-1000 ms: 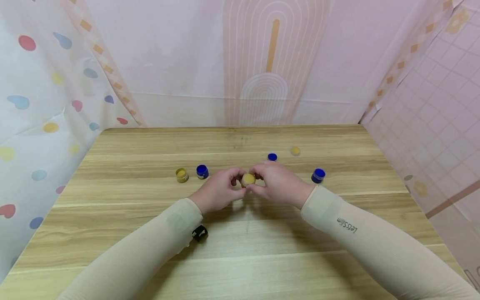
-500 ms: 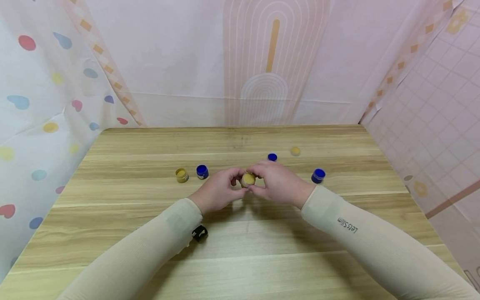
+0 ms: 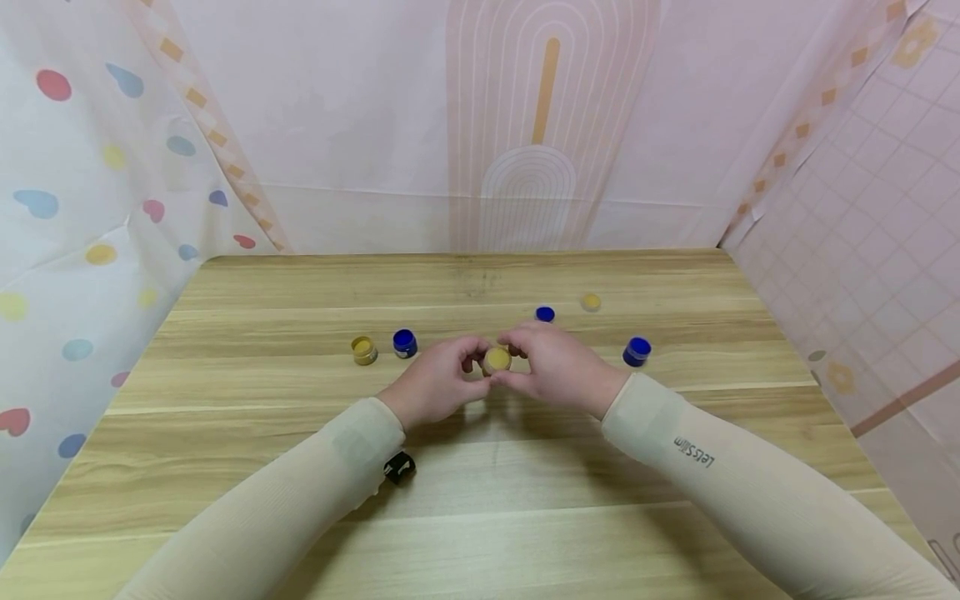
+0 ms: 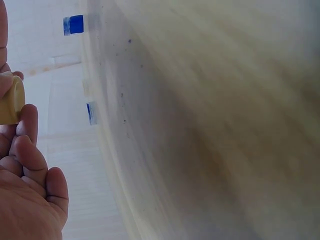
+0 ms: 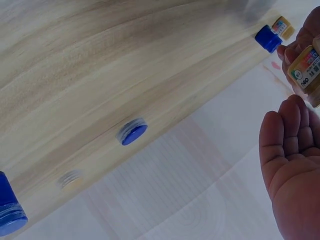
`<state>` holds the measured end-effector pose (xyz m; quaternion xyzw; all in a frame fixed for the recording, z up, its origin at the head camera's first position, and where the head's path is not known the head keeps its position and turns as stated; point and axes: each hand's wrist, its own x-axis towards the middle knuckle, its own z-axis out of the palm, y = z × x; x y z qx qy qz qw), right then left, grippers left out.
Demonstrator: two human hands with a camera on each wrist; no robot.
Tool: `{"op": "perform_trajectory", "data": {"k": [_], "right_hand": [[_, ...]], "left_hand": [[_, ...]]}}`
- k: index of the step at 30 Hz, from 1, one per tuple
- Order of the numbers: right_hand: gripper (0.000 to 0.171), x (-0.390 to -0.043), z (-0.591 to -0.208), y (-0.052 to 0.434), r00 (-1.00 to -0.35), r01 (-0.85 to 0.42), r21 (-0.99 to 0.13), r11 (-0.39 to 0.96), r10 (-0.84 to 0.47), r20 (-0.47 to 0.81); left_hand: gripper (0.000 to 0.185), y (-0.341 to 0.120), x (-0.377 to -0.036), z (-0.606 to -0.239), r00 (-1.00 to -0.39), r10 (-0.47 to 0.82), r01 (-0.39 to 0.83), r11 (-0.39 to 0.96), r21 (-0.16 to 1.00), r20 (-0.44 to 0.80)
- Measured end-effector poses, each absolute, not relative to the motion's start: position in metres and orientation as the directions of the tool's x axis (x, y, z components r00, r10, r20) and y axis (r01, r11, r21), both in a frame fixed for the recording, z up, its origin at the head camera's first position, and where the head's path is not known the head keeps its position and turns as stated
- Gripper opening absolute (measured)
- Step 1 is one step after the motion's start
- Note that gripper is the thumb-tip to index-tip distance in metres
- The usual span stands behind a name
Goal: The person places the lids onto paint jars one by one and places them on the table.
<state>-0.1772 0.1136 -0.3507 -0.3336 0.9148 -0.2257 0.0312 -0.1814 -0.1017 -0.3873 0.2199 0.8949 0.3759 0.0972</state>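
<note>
A small yellow paint jar (image 3: 497, 361) is held between the two hands, above the middle of the tabletop (image 3: 495, 533) and not touching it. By the left hand (image 3: 437, 379) the body is pinched, with the fingers curled around its side. By the fingers and thumb of the right hand (image 3: 558, 367) the upper rim is grasped, where what seems to be a clear-rimmed lid (image 5: 314, 97) is seated; whether it is fully threaded cannot be told.

The jar is judged to be light and rigid, probably of thin plastic, so a moderate squeeze should be tolerated without crushing. A slick wall may be expected, and slipping could be made worse by any paint on the rim. The printed label (image 5: 305, 69) may offer slightly better friction. The body is best taken low by thumb and opposed fingers, with the lid gripped only by its edge and the jar kept near upright in case wet paint is contained.

To the left on the tabletop, a lidless yellow jar (image 3: 364, 351) and a blue jar (image 3: 404, 342) are set side by side; beyond the right hand, a blue lid (image 3: 544, 314) is seen.
</note>
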Motion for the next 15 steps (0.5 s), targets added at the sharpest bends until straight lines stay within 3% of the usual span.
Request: {"op": "perform_trajectory", "data": {"k": [4,15], "right_hand": [[0.037,-0.1766,-0.3496,0.1142,-0.756,-0.624,-0.429,0.653,-0.644,0.120],[0.031,-0.1769,-0.3501,0.1140,-0.739,-0.648,-0.407,0.644,-0.662,0.128]], "left_hand": [[0.026,-0.1012,-0.1817,-0.3866,-0.885,0.466,0.321,0.622,0.715,-0.009],[0.026,-0.1008,-0.1819,-0.3876,-0.884,0.468,0.330,0.621,0.711,0.003]]}}
